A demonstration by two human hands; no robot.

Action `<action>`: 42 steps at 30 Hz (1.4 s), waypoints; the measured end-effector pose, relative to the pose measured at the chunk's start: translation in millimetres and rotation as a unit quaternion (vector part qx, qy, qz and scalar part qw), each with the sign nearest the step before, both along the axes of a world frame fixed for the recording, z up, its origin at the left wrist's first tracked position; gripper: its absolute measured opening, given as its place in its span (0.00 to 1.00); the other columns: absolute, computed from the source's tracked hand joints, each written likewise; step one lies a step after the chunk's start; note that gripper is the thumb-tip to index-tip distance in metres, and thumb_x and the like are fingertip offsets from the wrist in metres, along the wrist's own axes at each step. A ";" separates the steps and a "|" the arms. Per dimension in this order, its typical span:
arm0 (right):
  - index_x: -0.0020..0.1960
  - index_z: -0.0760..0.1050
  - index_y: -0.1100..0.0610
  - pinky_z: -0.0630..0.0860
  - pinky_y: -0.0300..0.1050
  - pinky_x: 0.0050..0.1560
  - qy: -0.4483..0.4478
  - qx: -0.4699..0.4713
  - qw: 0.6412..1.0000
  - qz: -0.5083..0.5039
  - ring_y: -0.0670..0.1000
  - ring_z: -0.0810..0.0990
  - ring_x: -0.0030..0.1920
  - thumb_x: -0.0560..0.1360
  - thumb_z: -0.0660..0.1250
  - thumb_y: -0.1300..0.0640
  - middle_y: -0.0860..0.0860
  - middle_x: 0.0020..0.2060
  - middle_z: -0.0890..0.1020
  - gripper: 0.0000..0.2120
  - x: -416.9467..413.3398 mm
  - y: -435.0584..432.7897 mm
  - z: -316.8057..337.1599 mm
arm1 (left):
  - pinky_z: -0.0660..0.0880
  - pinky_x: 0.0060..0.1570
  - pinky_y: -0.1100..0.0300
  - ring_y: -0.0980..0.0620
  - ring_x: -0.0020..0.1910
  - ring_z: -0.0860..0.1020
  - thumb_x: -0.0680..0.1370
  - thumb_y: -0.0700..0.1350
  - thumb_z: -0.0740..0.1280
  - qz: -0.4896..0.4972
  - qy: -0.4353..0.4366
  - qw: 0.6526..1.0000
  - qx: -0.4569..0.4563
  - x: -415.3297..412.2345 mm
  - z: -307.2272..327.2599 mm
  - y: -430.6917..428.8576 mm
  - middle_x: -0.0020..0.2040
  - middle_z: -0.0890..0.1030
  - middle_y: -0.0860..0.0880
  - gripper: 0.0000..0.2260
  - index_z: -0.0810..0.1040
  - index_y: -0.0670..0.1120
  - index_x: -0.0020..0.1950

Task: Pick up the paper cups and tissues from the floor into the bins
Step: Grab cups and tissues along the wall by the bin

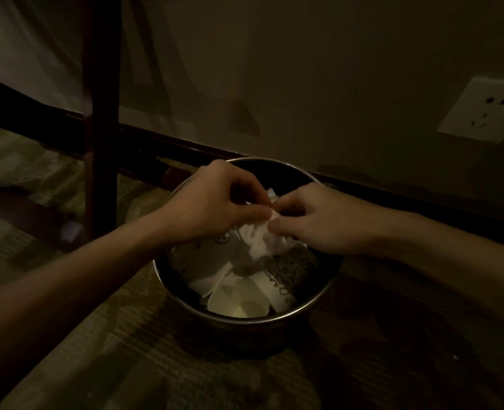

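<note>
Pinching one crumpled tissue (262,242), left hand (212,202) at 9 o'clock, right hand (313,221) at 3, fingers (252,213) clamped on it; metal bin (245,320) lies straight below; release likely suffices.

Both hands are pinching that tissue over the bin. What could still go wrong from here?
1. The left hand and right hand both pinch the tissue; pulling apart might tear it, and a shred could drop outside the bin.
2. Paper cups already pile up inside, so the tissue may sit high and tumble out.
3. The light is dim; scraps on the carpet could be missed.
</note>
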State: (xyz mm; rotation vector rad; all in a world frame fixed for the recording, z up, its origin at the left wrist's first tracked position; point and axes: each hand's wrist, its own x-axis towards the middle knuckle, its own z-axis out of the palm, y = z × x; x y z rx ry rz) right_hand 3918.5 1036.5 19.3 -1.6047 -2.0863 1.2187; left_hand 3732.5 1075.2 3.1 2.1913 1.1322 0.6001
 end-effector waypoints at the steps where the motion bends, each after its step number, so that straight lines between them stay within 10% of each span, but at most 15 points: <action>1: 0.54 0.80 0.48 0.79 0.55 0.56 -0.042 0.005 0.999 0.027 0.49 0.82 0.51 0.79 0.62 0.50 0.49 0.50 0.83 0.09 -1.5 -0.4 -4.3 | 0.74 0.37 0.75 0.67 0.41 0.81 0.71 0.50 0.75 -0.011 0.031 0.999 0.004 0.1 -3.3 0.9 0.42 0.82 0.66 0.04 0.82 0.58 0.42; 9: 0.66 0.70 0.43 0.79 0.45 0.55 -0.137 0.055 0.987 0.065 0.42 0.79 0.56 0.76 0.65 0.42 0.43 0.58 0.80 0.19 -1.7 -8.5 -9.7 | 0.70 0.37 0.75 0.72 0.44 0.77 0.70 0.63 0.69 -0.093 0.151 0.984 0.020 -20.1 -7.3 7.5 0.42 0.77 0.76 0.07 0.81 0.65 0.45; 21: 0.41 0.79 0.42 0.71 0.33 0.35 -0.129 0.119 0.979 -0.101 0.35 0.79 0.41 0.71 0.62 0.39 0.33 0.40 0.80 0.10 122.0 -95.0 28.6 | 0.67 0.23 0.68 0.60 0.21 0.71 0.72 0.62 0.65 -0.138 0.027 0.988 0.057 98.1 40.5 -8.3 0.24 0.74 0.55 0.15 0.77 0.53 0.35; 31: 0.46 0.78 0.42 0.75 0.37 0.44 -0.037 -0.014 0.919 -0.393 0.37 0.80 0.46 0.76 0.67 0.50 0.36 0.43 0.81 0.03 280.4 -234.1 -63.5 | 0.71 0.32 0.66 0.67 0.40 0.79 0.63 0.71 0.61 -0.268 0.056 0.960 -0.052 263.1 18.0 -73.6 0.43 0.79 0.68 0.17 0.78 0.64 0.45; 42: 0.68 0.71 0.55 0.71 0.41 0.55 -0.044 0.018 0.824 -0.564 0.52 0.75 0.61 0.78 0.68 0.59 0.53 0.64 0.76 0.20 441.1 -252.8 -146.3 | 0.71 0.39 0.62 0.55 0.46 0.76 0.78 0.56 0.67 -0.306 0.269 0.909 -0.089 476.3 -53.7 -107.0 0.54 0.76 0.52 0.13 0.73 0.52 0.58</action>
